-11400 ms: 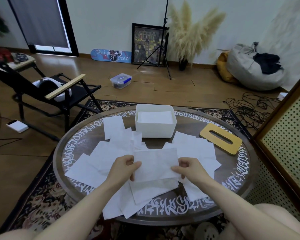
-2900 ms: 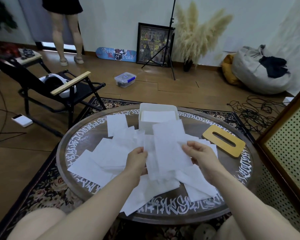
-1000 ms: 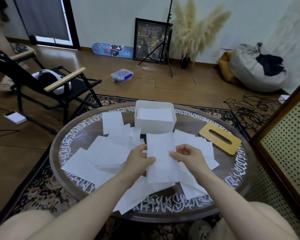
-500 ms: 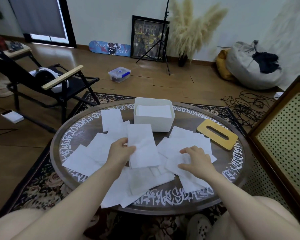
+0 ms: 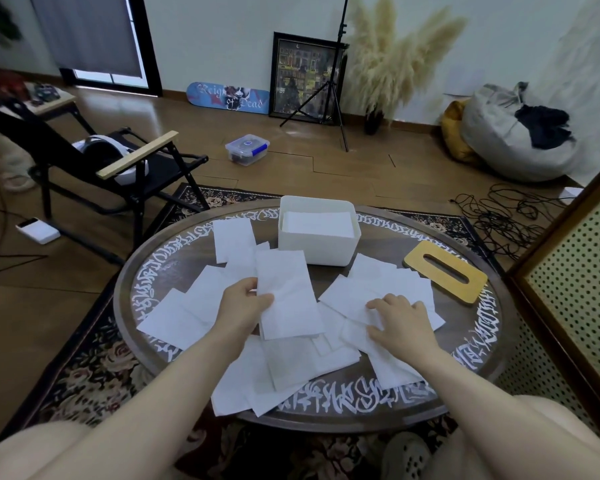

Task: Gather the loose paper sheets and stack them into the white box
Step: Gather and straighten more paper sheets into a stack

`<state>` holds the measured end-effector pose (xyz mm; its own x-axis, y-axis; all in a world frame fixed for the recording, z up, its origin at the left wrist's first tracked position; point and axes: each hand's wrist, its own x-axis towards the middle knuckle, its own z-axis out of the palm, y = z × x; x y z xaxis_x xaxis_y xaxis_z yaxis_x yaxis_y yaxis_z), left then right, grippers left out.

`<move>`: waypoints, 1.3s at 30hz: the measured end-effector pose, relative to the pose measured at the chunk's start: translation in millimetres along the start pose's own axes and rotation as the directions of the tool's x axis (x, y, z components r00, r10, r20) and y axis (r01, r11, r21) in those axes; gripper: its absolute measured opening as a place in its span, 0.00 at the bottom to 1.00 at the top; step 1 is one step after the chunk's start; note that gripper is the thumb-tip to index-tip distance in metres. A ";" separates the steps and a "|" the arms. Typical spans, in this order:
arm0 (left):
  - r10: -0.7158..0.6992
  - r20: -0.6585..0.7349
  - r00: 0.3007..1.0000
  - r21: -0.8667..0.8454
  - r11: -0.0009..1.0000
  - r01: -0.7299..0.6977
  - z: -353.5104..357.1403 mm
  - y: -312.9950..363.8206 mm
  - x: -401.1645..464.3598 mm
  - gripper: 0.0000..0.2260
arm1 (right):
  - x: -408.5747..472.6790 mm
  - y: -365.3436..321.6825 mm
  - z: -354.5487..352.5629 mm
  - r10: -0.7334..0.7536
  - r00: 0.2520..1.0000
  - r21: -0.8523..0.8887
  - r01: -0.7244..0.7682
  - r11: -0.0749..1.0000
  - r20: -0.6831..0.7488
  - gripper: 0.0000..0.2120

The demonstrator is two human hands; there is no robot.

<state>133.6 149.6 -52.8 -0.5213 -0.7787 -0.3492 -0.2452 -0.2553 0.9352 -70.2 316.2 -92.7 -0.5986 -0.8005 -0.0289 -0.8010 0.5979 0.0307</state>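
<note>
A: Why is the left hand (image 5: 244, 306) holding that small stack of sheets (image 5: 288, 299) upright off the round table (image 5: 146, 271)?

B: Thumb on top, fingers curled underneath. It pinches the stack's left edge so new sheets can be added, I'd judge.

A: And the right hand (image 5: 400, 322)?

B: Fingers spread and fairly straight, pressing down on the loose sheets (image 5: 378, 289) beneath it, probably to slide one free. It grips nothing yet.

A: The white box (image 5: 317, 233)?

B: Beyond both hands, just past the held stack, paper already inside. A yellow slotted lid (image 5: 445, 275) lies beyond the right hand, to its right.
</note>
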 end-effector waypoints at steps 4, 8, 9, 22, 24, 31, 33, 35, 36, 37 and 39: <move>-0.007 0.006 1.000 0.000 1.000 0.007 1.4 0.2 -0.6 0.12 | 2.5 -6.4 -3.0 0.006 0.998 -0.009 -0.007 1.000 -0.057 0.15; -0.009 0.012 1.000 0.000 1.000 0.009 2.9 0.1 -2.1 0.10 | 5.5 -12.6 -6.6 -0.006 0.997 -0.034 0.004 0.999 -0.075 0.16; -0.011 0.013 1.000 0.001 1.000 0.011 3.0 -0.1 -2.4 0.10 | 6.1 -14.4 -7.1 -0.014 0.997 -0.044 0.010 0.999 -0.077 0.16; 0.000 0.016 1.000 0.000 1.000 0.000 2.4 0.9 -2.9 0.10 | 15.4 -11.3 -24.0 0.153 0.962 0.286 -0.085 0.954 -0.225 0.13; 0.003 0.016 1.000 0.001 1.000 -0.003 4.7 1.5 -3.0 0.09 | 10.2 -11.8 -31.5 0.208 0.948 0.448 -0.082 0.890 -0.240 0.11; -0.003 0.014 1.000 0.016 1.000 0.003 11.5 2.3 -2.2 0.09 | 1.4 6.0 -49.9 0.377 0.926 0.813 -0.232 0.534 0.017 0.11; -0.003 0.015 1.000 0.016 1.000 0.003 12.3 1.5 -1.8 0.09 | 3.1 14.4 -46.7 0.394 0.908 0.767 -0.352 0.536 0.142 0.11; -0.004 0.013 1.000 0.019 1.000 0.004 12.4 0.5 -0.9 0.09 | 3.9 19.2 -43.0 0.406 0.883 0.737 -0.436 0.516 0.237 0.11; -0.003 0.015 1.000 0.020 1.000 0.003 12.5 0.3 -0.6 0.10 | 4.6 20.5 -41.0 0.402 0.875 0.727 -0.458 0.511 0.269 0.10; -0.002 0.016 1.000 0.021 1.000 0.002 12.5 0.2 -0.6 0.10 | 5.1 20.9 -39.4 0.389 0.873 0.714 -0.472 0.518 0.295 0.09; -0.002 0.017 1.000 0.021 1.000 0.002 13.5 0.2 0.0 0.10 | 5.9 19.1 -38.1 0.357 0.870 0.662 -0.491 0.566 0.341 0.11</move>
<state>122.6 157.3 -53.4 -0.5349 -0.7681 -0.3520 -0.2628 -0.2447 0.9333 -88.8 321.3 -54.2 -0.8089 -0.4688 -0.3547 -0.1640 0.7594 -0.6296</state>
